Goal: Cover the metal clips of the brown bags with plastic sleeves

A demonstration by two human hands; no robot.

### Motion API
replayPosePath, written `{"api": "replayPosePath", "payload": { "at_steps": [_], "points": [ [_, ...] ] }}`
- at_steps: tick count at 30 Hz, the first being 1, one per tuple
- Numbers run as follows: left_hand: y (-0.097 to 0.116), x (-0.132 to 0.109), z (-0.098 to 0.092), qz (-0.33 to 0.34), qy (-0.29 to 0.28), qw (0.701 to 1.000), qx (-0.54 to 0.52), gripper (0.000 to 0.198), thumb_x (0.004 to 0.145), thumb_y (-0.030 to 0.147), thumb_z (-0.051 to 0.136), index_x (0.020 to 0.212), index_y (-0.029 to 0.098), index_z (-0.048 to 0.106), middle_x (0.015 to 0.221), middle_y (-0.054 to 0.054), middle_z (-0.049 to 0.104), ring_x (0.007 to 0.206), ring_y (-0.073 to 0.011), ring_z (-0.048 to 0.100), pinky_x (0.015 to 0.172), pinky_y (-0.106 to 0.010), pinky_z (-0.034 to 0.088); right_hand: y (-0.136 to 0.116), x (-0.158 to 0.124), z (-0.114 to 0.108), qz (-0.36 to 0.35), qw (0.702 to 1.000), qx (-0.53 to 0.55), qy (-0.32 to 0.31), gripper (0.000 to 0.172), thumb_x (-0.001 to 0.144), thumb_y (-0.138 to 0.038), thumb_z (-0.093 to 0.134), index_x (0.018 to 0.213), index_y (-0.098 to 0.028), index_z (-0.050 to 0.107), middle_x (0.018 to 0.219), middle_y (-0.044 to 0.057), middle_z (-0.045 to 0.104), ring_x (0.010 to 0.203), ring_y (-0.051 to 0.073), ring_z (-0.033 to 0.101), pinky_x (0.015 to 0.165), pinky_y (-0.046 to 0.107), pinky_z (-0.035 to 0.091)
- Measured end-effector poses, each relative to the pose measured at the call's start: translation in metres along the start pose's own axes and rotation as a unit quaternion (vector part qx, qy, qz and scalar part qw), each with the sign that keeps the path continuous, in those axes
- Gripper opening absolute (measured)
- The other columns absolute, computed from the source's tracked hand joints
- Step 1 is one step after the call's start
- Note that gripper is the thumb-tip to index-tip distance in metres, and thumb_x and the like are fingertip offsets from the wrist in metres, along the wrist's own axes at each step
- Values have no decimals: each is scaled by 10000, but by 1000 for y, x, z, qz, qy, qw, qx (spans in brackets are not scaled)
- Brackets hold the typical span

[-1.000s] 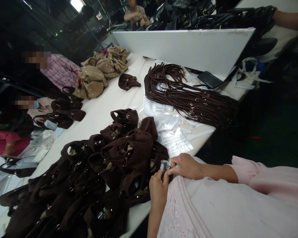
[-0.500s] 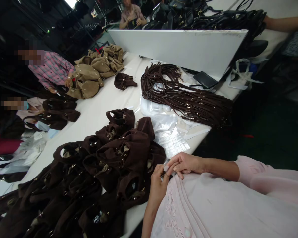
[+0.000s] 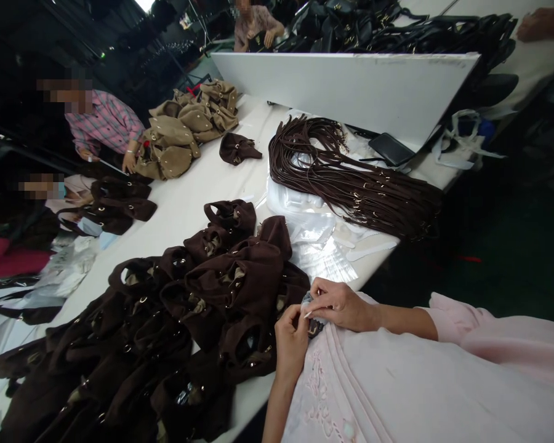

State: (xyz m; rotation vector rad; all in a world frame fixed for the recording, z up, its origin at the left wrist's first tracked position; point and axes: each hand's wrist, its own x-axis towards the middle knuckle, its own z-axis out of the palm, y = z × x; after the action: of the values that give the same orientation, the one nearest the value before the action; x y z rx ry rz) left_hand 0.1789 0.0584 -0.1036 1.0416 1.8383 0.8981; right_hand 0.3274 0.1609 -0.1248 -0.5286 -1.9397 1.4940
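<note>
A small dark piece (image 3: 314,328), too covered for me to name, is by the near edge of the table (image 3: 182,191); my neighbour's left hand (image 3: 290,335) and right hand (image 3: 344,306) pinch it, fingertips close together. Brown bags (image 3: 258,264) heap leftward; clear plastic (image 3: 327,263) and brown straps (image 3: 373,192) lie farther off.

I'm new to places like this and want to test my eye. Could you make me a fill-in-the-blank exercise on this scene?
1. The left hand and right hand hold a small item; the right arm's sleeve is pale ____.
2. The bags heaped nearest the hands are dark ____.
3. Clear plastic lies between those bags and many long, looped ____.
Missing words: pink; brown; straps.
</note>
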Motion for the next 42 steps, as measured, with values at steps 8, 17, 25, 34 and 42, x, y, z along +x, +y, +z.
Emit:
{"api": "replayPosePath", "payload": {
  "at_steps": [8, 17, 25, 34, 42],
  "points": [
    [-1, -7, -1, -47, 68, 996, -33, 339, 881, 458, 550, 783, 144, 632, 732, 0, 593, 730, -137, 493, 670, -223, 398, 23, 0, 12, 187, 970, 138, -64, 319, 834, -488, 698, 894, -181, 761, 885, 31, 699, 837, 183, 624, 764, 266, 483],
    [-10, -10, 4, 2, 93, 994, 54, 361, 927, 444, 485, 764, 156, 629, 687, -3, 586, 649, -125, 485, 640, -230, 379, 29, 9, 14, 287, 943, 140, -93, 251, 679, -357, 782, 686, -137, 662, 675, 4, 649, 633, 122, 542, 558, 208, 389],
    [-11, -13, 8, 169, 116, 954, 217, 319, 975, 252, 411, 787, 148, 647, 730, -61, 649, 662, -134, 594, 653, -234, 430, 21, 9, 20, 272, 946, 140, -109, 205, 735, -323, 714, 805, -137, 664, 710, -1, 644, 640, 113, 553, 546, 190, 396],
    [-10, -17, 3, 150, 75, 975, 147, 254, 969, 263, 435, 918, 156, 659, 818, -59, 691, 722, -135, 641, 692, -234, 496, 23, 4, 27, 276, 959, 62, -31, 57, 710, -156, 568, 684, -151, 619, 659, -6, 641, 616, 117, 559, 517, 190, 380],
    [-17, -7, -4, -56, 21, 995, -75, 357, 883, 417, 570, 1091, 129, 608, 721, -21, 650, 645, -138, 624, 612, -231, 530, 22, 2, 31, 245, 958, 147, -8, 90, 726, -192, 631, 769, -162, 559, 655, -41, 576, 598, 90, 517, 524, 180, 369]
  ]
}}
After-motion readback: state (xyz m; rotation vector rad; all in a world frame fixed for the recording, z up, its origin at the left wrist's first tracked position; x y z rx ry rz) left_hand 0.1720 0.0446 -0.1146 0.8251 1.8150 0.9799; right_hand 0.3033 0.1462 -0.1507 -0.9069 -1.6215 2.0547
